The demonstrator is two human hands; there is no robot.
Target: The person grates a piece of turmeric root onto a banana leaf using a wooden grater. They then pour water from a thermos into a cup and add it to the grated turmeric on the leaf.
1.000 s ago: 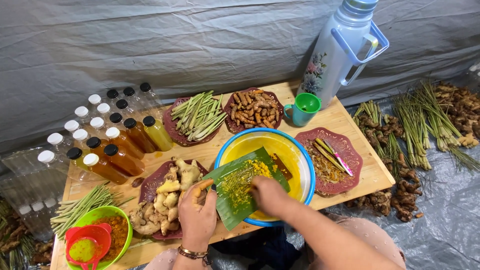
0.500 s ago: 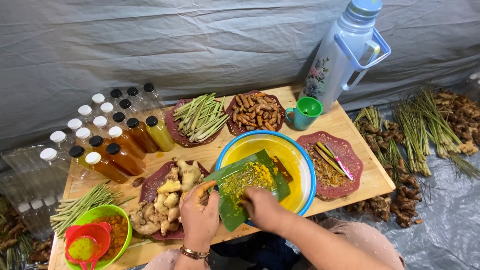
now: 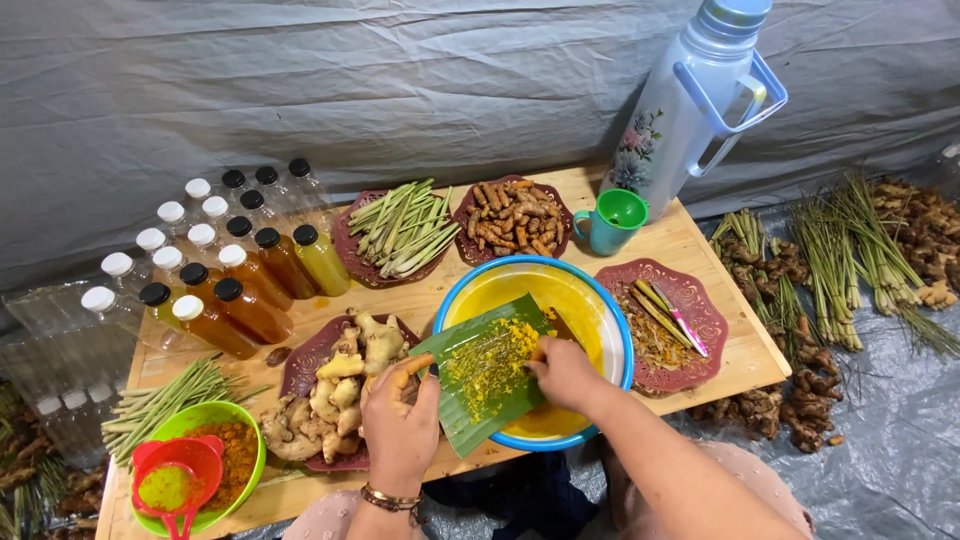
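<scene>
The wooden table (image 3: 700, 250) fills the middle of the frame, with a tall pale-blue thermos flask (image 3: 690, 110) at its upper right corner. At lower centre sits the blue-rimmed yellow basin (image 3: 600, 300), and across its left half lies a grater covered with a green banana leaf (image 3: 470, 400), tilted and strewn with yellow gratings.

The left hand (image 3: 400, 420), at lower centre-left, is closed around the leaf-covered grater's left edge, thumb and fingers pinching it to brace it on the basin rim. The right hand (image 3: 565, 372), just right of it, is curled shut over the grater's right side and appears to press a small piece of turmeric root (image 3: 540, 350) against it, though the piece is mostly hidden under the fingers.

The grater looks light and stiff, and its leaf wrap thin and easily torn, so the edge grip suits it best. The root stub would likely be firm, small, damp and slippery, best pinched at its back end, away from the grating face.

Left of the basin a maroon plate holds ginger (image 3: 350, 370); further maroon plates carry lemongrass stalks (image 3: 400, 230) and turmeric roots (image 3: 515, 215) at upper centre. Capped bottles of amber liquid (image 3: 250, 280) stand at the left, and a small teal cup with a green funnel (image 3: 612, 222) stands near the flask.
</scene>
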